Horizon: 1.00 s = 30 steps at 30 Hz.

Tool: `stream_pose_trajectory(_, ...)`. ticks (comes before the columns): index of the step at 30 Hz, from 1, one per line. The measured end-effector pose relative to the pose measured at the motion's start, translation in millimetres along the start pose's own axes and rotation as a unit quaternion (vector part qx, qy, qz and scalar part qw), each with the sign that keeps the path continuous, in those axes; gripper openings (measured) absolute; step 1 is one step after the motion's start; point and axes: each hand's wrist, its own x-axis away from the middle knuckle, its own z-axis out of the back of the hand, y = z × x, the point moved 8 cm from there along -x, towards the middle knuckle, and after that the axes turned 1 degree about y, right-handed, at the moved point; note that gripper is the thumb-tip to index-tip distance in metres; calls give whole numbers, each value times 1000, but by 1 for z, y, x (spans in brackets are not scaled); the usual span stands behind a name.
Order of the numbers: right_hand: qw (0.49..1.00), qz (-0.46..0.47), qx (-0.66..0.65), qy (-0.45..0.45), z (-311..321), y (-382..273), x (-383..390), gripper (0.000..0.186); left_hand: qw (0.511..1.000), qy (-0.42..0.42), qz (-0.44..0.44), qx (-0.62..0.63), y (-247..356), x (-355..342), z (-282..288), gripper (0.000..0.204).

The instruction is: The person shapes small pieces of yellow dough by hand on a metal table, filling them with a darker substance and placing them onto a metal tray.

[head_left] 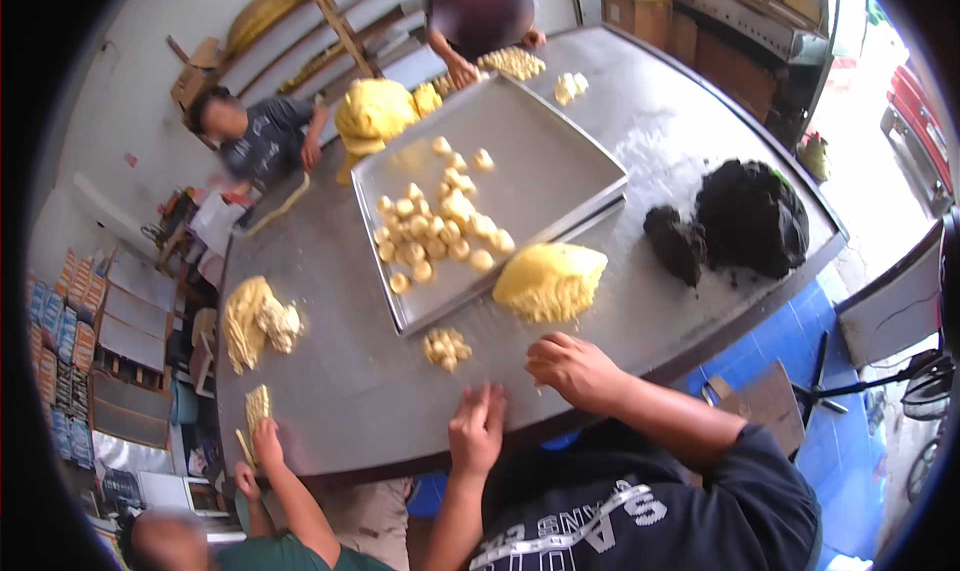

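"On my head view, where's the yellow dough mound (549, 283)?"

"I see it beside the near edge of the tray (545, 136), with small dough pieces (446, 350) by the tray's near corner."

"My left grip (477, 426)?"

"Nearer me than the tray, fingers outstretched. Right grip (572, 371) curls below the mound; whether it's holding anything, I can't tell."

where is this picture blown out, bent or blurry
In the head view, the doorway at upper right is washed out with brightness; in the head view, the near edge of the table bows and the corners go black; also in the head view, co-workers' heads are blurred over, while the dough balls stay readable.
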Motion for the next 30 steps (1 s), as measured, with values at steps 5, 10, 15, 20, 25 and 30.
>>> stream_pose_trajectory(5,997,-60,-46,-11,12,37,29,25,986,-74,58,140,-10,11,7,58)
stream_pose_trajectory(10,996,-57,-61,-10,17,35,40,35,974,-148,65,160,-41,5,23,70)
stream_pose_trajectory(15,998,55,-24,-32,-17,6,11,31,931,-187,120,291,-55,4,-3,74)
stream_pose_trajectory(20,994,-60,92,24,1,11,19,27,912,-153,188,331,-62,6,-7,62)
stream_pose_trajectory(25,991,-83,100,44,14,16,2,18,936,-79,162,302,-61,22,-2,55)
stream_pose_trajectory(30,986,-100,112,71,-4,27,3,19,989,-35,87,115,-26,18,11,52)
